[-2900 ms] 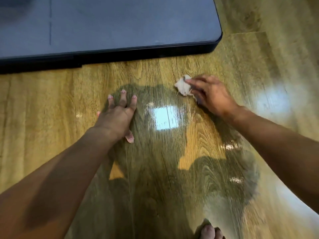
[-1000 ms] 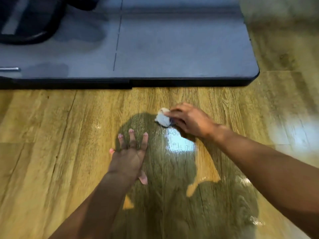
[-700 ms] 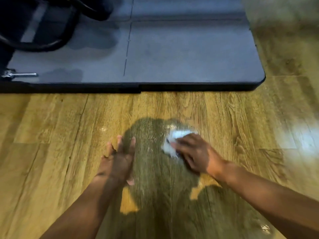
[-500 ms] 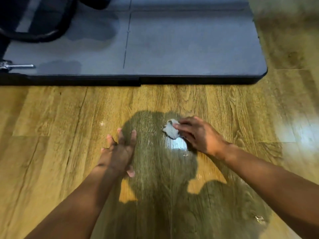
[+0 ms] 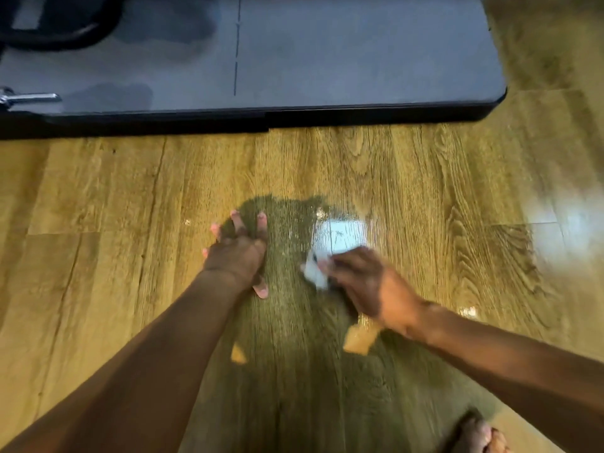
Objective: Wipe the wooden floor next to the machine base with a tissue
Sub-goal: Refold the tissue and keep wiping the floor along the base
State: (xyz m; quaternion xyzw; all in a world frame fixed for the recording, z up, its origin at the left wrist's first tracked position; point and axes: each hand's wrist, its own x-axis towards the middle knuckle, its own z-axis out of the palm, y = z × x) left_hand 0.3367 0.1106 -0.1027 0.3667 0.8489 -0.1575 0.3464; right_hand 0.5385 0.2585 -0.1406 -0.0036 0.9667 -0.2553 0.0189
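A crumpled white tissue [image 5: 315, 269] lies against the glossy wooden floor [image 5: 408, 191], held under the fingertips of my right hand [image 5: 366, 282], which is blurred. My left hand [image 5: 238, 253] rests flat on the floor with its fingers spread, a short way left of the tissue. The grey machine base [image 5: 343, 60] with its black edge runs across the top of the view, well beyond both hands.
A black curved machine part [image 5: 55, 31] and a metal pin [image 5: 29, 99] sit on the base at the far left. Toes of a bare foot [image 5: 477, 436] show at the bottom right. A bright light reflection [image 5: 340, 235] lies on the floor just above the tissue.
My right hand has dragged the tissue back toward me and slightly right, away from the base. My left hand has stayed planted on the floor.
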